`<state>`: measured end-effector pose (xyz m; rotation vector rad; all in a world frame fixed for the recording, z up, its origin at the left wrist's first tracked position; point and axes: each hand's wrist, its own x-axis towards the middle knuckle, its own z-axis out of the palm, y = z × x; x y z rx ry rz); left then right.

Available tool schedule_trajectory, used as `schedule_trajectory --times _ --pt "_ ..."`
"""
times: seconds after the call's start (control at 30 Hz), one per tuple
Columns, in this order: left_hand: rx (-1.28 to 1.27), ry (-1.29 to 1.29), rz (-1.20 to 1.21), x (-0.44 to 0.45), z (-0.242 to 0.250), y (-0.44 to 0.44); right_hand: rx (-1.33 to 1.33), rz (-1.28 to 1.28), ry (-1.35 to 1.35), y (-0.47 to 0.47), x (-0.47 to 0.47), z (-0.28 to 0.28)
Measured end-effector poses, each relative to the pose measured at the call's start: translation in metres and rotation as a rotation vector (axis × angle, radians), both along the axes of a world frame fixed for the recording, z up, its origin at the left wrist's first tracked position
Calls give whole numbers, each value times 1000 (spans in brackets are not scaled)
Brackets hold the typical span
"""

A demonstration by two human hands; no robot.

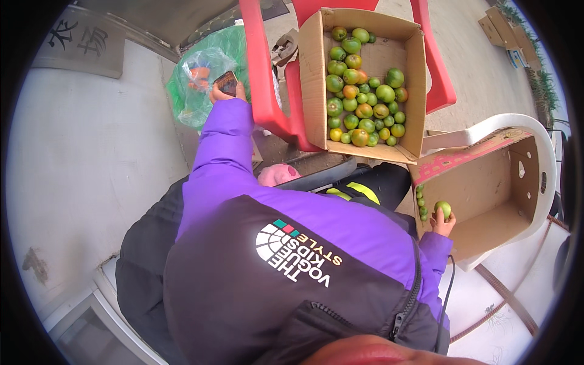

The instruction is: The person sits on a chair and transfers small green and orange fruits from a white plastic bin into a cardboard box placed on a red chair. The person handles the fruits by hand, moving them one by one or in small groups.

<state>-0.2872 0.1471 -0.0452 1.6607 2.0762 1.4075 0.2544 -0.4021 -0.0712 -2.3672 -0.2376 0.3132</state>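
Note:
My left hand (224,93) is closed around a dark smartphone (226,84) with a lit screen, beside a green plastic bag (182,98). At the right, my right hand (441,223) holds a green tomato (442,209) over the left part of a cardboard box (483,182). Several small green tomatoes (420,200) lie along that box's left wall. Another open cardboard box (312,84) stands in front of me, with many tomatoes (351,44) inside, most of them green and some orange or yellowish.
The tomato box rests on a red plastic chair (267,91); the other box sits within a white plastic chair (545,159). A pink plush item (276,174) lies near my legs. A white wall (91,137) stands at left, and more cardboard boxes (504,27) are at upper right.

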Motion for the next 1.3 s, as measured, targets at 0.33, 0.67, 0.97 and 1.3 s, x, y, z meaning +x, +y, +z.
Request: schedule_trajectory --times 0.33,0.67,0.97,1.3 --pt "236 -265 -461 83 107 -76 673 680 322 219 -145 180" --pt "-516 -144 -1172 163 89 -186 154 175 87 106 -13 22" --pt "-605 59 -1134 164 62 -188 -785 496 16 76 -24 -34" --pt "-768 -21 -1116 168 64 -183 -677 413 141 74 -14 -41"
